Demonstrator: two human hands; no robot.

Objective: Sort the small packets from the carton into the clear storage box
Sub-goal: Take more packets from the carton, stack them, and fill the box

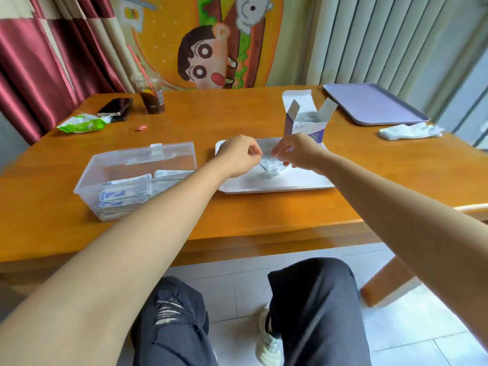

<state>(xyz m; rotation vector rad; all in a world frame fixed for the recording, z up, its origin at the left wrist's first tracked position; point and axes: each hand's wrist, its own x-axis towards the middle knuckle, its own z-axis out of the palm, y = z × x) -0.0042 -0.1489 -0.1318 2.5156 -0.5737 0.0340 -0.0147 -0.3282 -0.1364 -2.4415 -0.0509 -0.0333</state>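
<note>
An open white and purple carton [306, 122] stands at the far edge of a white tray [277, 184], with white packets showing inside it. Over the tray, my left hand [239, 154] and my right hand [295, 151] both pinch a small bunch of white and blue packets [270, 167] between them. The bunch hangs just above the tray and is blurred. To the left stands the clear storage box [137, 178], lid open at the back, with several blue and white packets [124, 194] stacked inside.
On the wooden table [184, 122]: a phone [115, 106], a dark iced drink cup [151, 93], a green wipes pack [83, 123] at the far left, a purple tray [375, 104] and crumpled white plastic [410, 131] at the far right. My knees are below the front edge.
</note>
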